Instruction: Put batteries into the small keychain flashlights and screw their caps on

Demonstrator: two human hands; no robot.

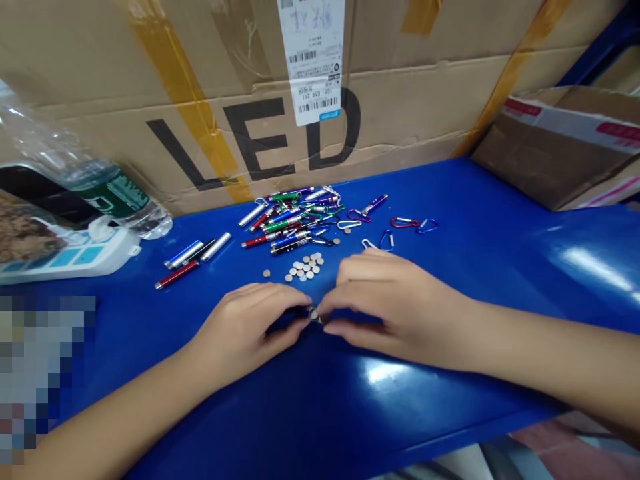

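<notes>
My left hand (250, 327) and my right hand (390, 307) meet on the blue table (500, 267), fingers pinched together around a small metal part (315, 314) between the fingertips. Most of that part is hidden by the fingers. Just beyond my hands lies a cluster of small round button cells (305, 267). Farther back sits a pile of small coloured pen-shaped flashlights (290, 223). Three more flashlights (193, 259) lie apart to the left. Loose carabiner clips (405, 223) lie to the right of the pile.
A big cardboard box marked LED (260, 133) stands along the back of the table. A smaller open carton (565, 147) sits at the right. At the left are a plastic water bottle (100, 183) and a white power strip (65, 257).
</notes>
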